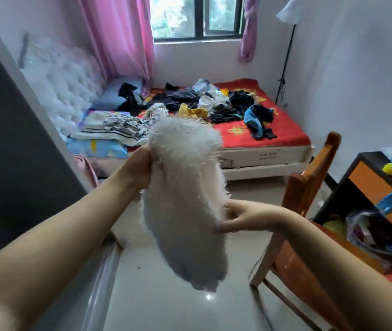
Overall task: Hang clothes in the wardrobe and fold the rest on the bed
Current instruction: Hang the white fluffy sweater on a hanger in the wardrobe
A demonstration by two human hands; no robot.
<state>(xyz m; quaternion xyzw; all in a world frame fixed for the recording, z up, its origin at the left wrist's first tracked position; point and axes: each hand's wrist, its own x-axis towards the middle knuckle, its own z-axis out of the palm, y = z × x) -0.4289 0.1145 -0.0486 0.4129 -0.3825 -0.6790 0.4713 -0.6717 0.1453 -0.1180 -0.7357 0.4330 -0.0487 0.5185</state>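
Left arm: extended forward from the lower left, forearm bare, raised toward the middle of the view.
Left hand [140,167]: held higher than the other, fingers curled round the upper edge of a white fluffy garment [185,201] (the fingertips are hidden in the fur).
Right arm: stretched in from the lower right, forearm bare, wrist bent inward.
Right hand [240,217]: held lower, the garment's side edge pinched between thumb and fingers.

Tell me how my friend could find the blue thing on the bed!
Find the big bed with the red cover under the window. Go to the right end of the clothes pile. The blue and black garment lies there, a little apart, the only bright blue piece among the dark clothes.
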